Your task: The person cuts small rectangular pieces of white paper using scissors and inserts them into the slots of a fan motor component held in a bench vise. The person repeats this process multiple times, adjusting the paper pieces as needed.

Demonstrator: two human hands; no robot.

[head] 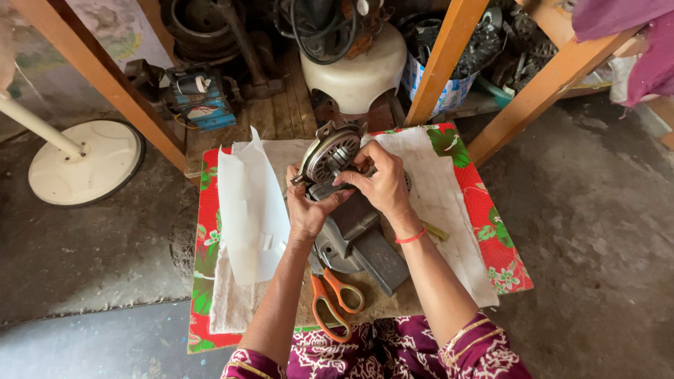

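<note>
Both hands, left hand (307, 210) and right hand (379, 184), have fingers clamped on a round metal motor housing (328, 158) above orange-handled scissors (331, 295).

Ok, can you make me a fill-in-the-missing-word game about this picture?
1. Both hands hold a round metal ____ part.
2. The scissors have ____ handles.
3. The right hand has a ____ band at its wrist.
4. A white sheet of ____ lies beside the left hand.

Missing words: motor; orange; red; paper
</note>
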